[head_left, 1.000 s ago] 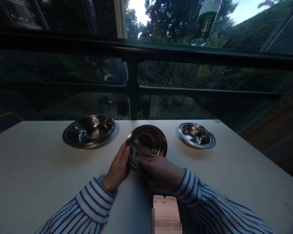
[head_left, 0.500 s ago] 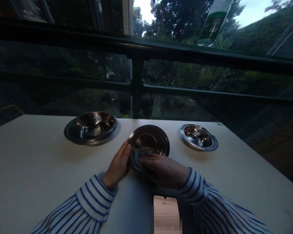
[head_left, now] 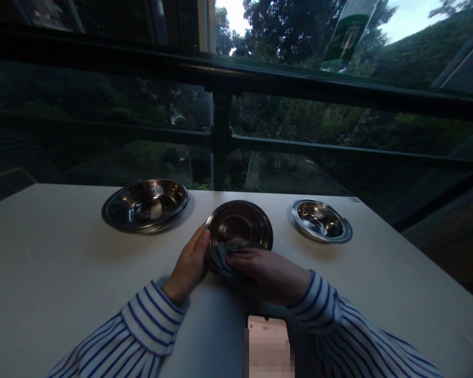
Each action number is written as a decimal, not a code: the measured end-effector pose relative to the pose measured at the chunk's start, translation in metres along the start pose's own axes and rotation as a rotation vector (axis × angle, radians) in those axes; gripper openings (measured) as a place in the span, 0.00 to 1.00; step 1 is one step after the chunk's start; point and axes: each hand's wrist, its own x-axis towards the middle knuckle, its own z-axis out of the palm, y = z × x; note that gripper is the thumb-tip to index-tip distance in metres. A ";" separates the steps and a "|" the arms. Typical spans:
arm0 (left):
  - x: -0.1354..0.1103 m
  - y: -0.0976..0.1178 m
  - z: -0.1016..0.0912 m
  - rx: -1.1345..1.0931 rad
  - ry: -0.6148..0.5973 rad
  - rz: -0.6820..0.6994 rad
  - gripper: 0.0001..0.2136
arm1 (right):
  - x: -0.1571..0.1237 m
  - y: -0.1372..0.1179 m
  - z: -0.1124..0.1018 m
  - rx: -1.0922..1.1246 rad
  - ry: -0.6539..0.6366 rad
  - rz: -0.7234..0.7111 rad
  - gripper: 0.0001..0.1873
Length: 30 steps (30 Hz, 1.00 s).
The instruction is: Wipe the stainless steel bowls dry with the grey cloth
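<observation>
A round, shiny metal bowl [head_left: 240, 220] is tilted towards me above the middle of the table. My left hand [head_left: 189, 260] grips its left rim, thumb on the near side and fingers behind. In my right hand [head_left: 266, 270] is a bunched grey-blue cloth [head_left: 220, 258], pressed against the lower inside of the bowl. The lower rim is hidden by the cloth and my right hand. Both forearms wear blue-and-white striped sleeves.
On the white table [head_left: 94, 283], a stack of larger metal bowls [head_left: 145, 205] stands at the left and smaller metal bowls [head_left: 321, 220] at the right. A phone [head_left: 268, 341] lies near me. Behind runs a dark railing [head_left: 220, 71] with a bottle [head_left: 349, 34] on it.
My right hand and the cloth have shifted very slightly against the bowl's lower inside. The left hand keeps its hold, and the other bowls stay put.
</observation>
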 end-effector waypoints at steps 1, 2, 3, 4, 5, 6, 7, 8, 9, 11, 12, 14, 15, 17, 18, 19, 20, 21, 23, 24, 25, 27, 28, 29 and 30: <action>0.000 0.001 0.000 0.010 0.013 0.005 0.24 | 0.003 -0.001 0.003 0.032 0.017 -0.019 0.21; 0.000 0.002 0.000 0.021 0.023 0.009 0.24 | 0.004 -0.001 0.005 0.051 0.029 -0.030 0.23; 0.000 0.003 0.000 0.028 0.030 0.012 0.23 | 0.005 -0.001 0.005 0.054 0.030 -0.027 0.23; -0.001 0.005 0.000 0.031 0.035 0.009 0.23 | 0.004 -0.001 0.005 0.043 0.018 -0.017 0.24; -0.001 0.006 0.000 0.028 0.035 -0.007 0.23 | 0.002 0.000 0.003 0.024 -0.002 -0.002 0.24; -0.001 0.007 0.000 0.021 0.028 -0.036 0.24 | -0.001 0.001 0.000 -0.001 -0.022 0.017 0.24; -0.001 0.008 0.000 0.009 0.019 -0.073 0.24 | -0.003 0.003 -0.003 -0.027 -0.035 0.034 0.23; -0.001 0.008 -0.001 -0.006 0.007 -0.112 0.25 | -0.006 0.004 -0.005 -0.049 -0.040 0.044 0.22; -0.001 0.008 -0.001 -0.026 -0.006 -0.147 0.26 | -0.008 0.005 -0.007 -0.066 -0.038 0.047 0.22; -0.001 0.008 -0.001 -0.081 -0.037 -0.190 0.26 | -0.009 0.006 -0.009 -0.076 -0.029 0.032 0.21; -0.002 0.007 -0.001 -0.114 -0.048 -0.198 0.26 | -0.009 0.006 -0.008 -0.073 -0.025 0.023 0.20; -0.002 0.007 0.000 -0.187 -0.083 -0.201 0.26 | -0.007 0.006 -0.006 -0.060 -0.020 0.016 0.20; -0.003 0.007 0.000 -0.222 -0.107 -0.202 0.25 | -0.006 0.005 -0.005 -0.049 -0.014 0.018 0.21; -0.004 0.007 0.002 -0.277 -0.151 -0.198 0.24 | -0.003 0.005 -0.003 -0.022 0.002 0.021 0.22; -0.005 0.007 0.002 -0.297 -0.169 -0.199 0.23 | -0.002 0.005 -0.001 -0.009 0.009 0.019 0.23; -0.005 0.007 0.002 -0.311 -0.182 -0.206 0.24 | -0.002 0.005 0.000 0.002 0.016 0.015 0.23; -0.006 0.006 0.002 -0.321 -0.190 -0.221 0.25 | -0.001 0.005 0.001 0.010 0.026 0.014 0.25; -0.006 0.006 0.002 -0.328 -0.191 -0.239 0.26 | -0.001 0.005 0.002 0.016 0.038 0.018 0.26; -0.006 0.005 0.002 -0.326 -0.166 -0.267 0.29 | -0.001 0.006 0.004 0.026 0.061 0.031 0.29; -0.006 0.004 0.002 -0.317 -0.147 -0.273 0.29 | -0.001 0.006 0.004 0.037 0.070 0.035 0.30; -0.006 0.004 0.002 -0.308 -0.134 -0.272 0.28 | -0.002 0.006 0.005 0.050 0.076 0.035 0.30; -0.006 0.004 0.002 -0.285 -0.140 -0.266 0.26 | -0.001 0.005 0.007 0.080 0.087 0.028 0.30; -0.006 0.005 0.002 -0.275 -0.161 -0.268 0.25 | -0.001 0.004 0.008 0.099 0.098 0.024 0.29; -0.006 0.005 0.002 -0.267 -0.186 -0.268 0.25 | 0.000 0.003 0.009 0.120 0.113 0.019 0.28; -0.005 0.005 0.002 -0.259 -0.202 -0.261 0.24 | 0.002 0.001 0.011 0.140 0.136 0.010 0.27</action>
